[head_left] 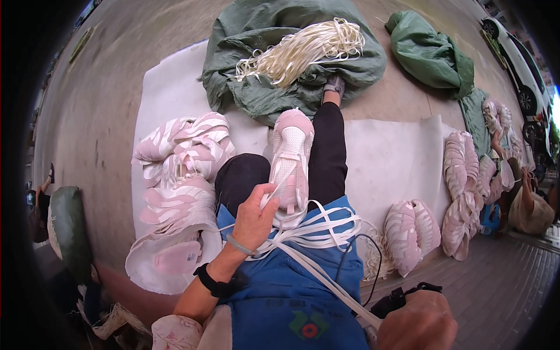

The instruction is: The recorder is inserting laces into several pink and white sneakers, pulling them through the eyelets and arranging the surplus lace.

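Note:
A pink and white shoe upper (296, 133) lies lengthwise over my lap between my dark-trousered legs, toe pointing away. White lacing crosses its front. My left hand (254, 214) is closed at the upper's left side, pinching a white shoelace between thumb and fingers. A loose bundle of white shoelaces (329, 224) spreads over my blue apron (280, 309). From this bundle a band of laces runs down to my right hand (417, 324), at the lower right. That hand is closed round the laces, its back toward me and its fingertips hidden.
Stacked pink and white uppers (181, 201) lie on a white sheet (160, 93) to my left. Ahead, cream laces (303, 49) rest on a green sack (239, 35). Another green sack (429, 52) lies farther right. More uppers (408, 236) and other people are at the right.

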Demonstrator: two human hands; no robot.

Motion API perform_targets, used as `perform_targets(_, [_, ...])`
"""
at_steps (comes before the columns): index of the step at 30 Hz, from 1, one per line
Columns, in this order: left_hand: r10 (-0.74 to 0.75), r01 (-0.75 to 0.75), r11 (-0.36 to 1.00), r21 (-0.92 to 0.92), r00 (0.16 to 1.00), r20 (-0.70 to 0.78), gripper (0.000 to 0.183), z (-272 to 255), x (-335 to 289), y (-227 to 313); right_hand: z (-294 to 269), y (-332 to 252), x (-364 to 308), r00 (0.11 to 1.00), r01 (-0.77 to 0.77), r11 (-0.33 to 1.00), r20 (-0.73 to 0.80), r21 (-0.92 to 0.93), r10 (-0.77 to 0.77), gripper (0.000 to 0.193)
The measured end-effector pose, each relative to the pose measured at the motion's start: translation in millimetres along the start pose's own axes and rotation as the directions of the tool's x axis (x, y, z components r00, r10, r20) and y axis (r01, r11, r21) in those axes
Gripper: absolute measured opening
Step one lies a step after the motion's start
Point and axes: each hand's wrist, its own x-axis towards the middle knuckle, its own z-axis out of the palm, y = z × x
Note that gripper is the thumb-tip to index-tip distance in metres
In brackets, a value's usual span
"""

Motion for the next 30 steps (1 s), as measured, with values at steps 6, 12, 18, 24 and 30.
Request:
perform_targets(6, [-0.013,0.013,1.000,0.007,0.995,0.097,0.019,-1.4,-0.8,13.7,-18.0,12.0,27.4,0.988,0.003,0.997,0.156,-0.073,0.008,0.027])
perform_targets(12, [0.122,-0.153,0.976,0.158,0.974,0.189,0.018,2.4,-9.4,21.6,-51.7,64.9,7.5,0.475,-0.876,0.372,-0.420,-0.306,0.774,0.026])
perform_targets(18, [0.125,-0.157,0.975,0.160,0.974,0.188,0.019,-10.7,-12.0,27.3,-73.5,110.8,-6.4,0.673,-0.726,0.308,-0.541,-0.615,0.504,0.021])
perform_targets(24, [0.135,-0.129,0.991,-0.047,0.975,0.176,0.023,-7.3,-14.5,26.3,-84.2,131.2,7.3,0.304,-0.939,0.296,-0.819,-0.174,0.486,0.021])
perform_targets(30, [0.115,-0.085,0.983,-0.161,0.975,0.190,0.026,5.4,-17.3,33.0,-111.6,164.3,-7.3,0.357,-0.867,0.471,-0.863,-0.164,0.357,0.039])
